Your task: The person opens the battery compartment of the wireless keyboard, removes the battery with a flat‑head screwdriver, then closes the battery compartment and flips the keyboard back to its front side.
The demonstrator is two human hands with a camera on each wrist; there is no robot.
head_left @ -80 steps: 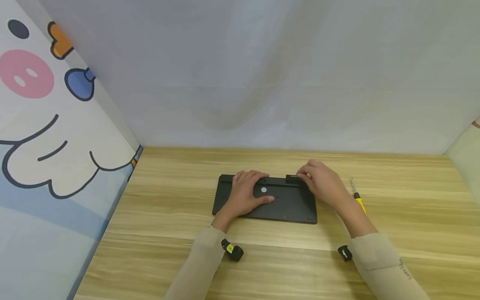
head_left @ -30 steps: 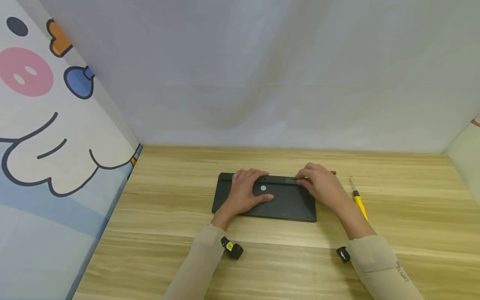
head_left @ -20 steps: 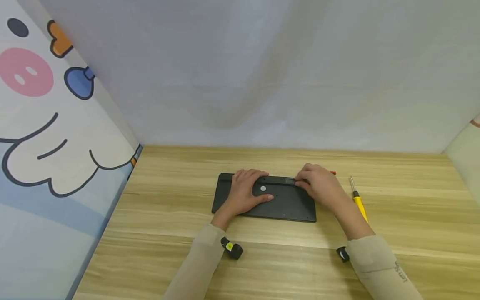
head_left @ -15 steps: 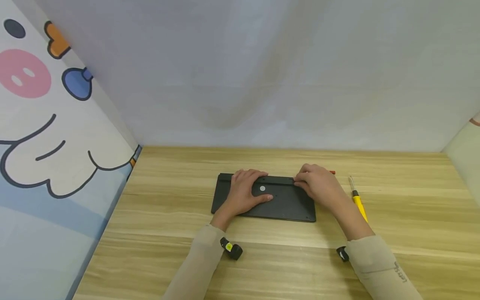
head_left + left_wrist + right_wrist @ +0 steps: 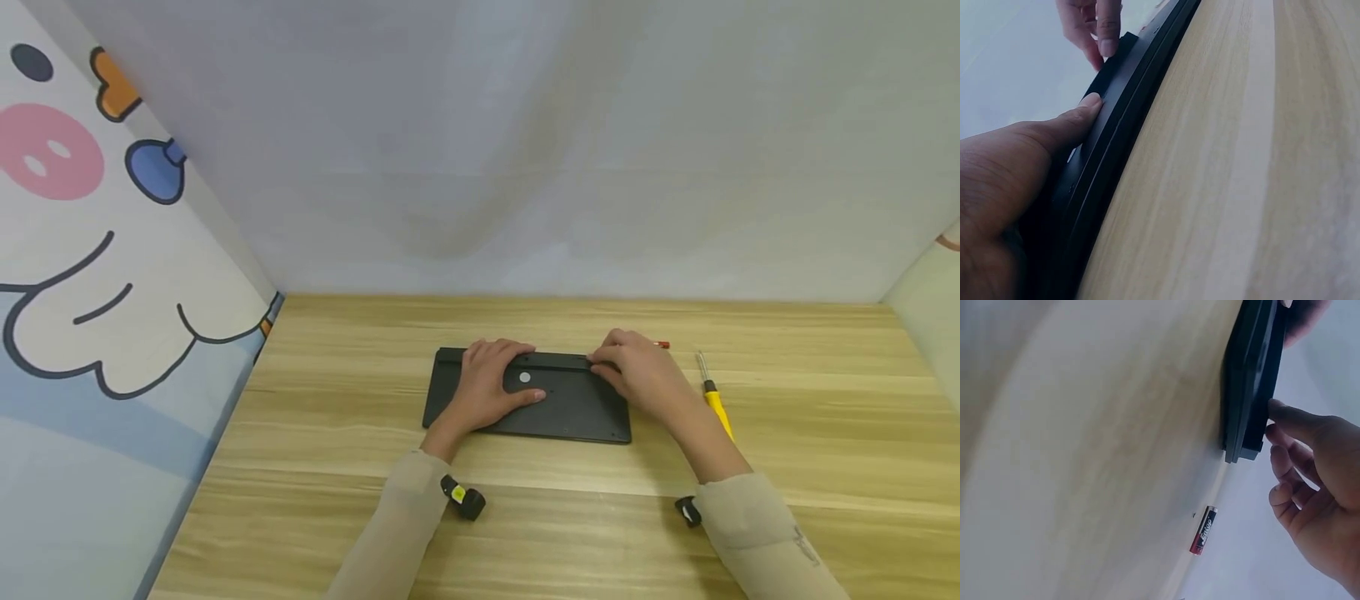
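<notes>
A black keyboard lies on the table with its back side up and its raised ridge along the far edge. My left hand holds it down left of the middle, the thumb on the back and the fingers bent over the far edge. At the right part of the ridge my right hand pinches, thumb against forefinger, at what looks like the dark battery cover. Those fingertips mostly hide the cover. In the right wrist view the right thumb touches the ridge and the other fingers are curled.
A red and black battery lies beyond the right hand, with a tiny dark speck close by. Right of that hand is a screwdriver with a yellow handle. A pale wall rises behind the wooden table.
The dark piece that stood up at the ridge now sits down along it, and the greyish patch there no longer shows. My right hand shifted slightly left; my left hand stays.
</notes>
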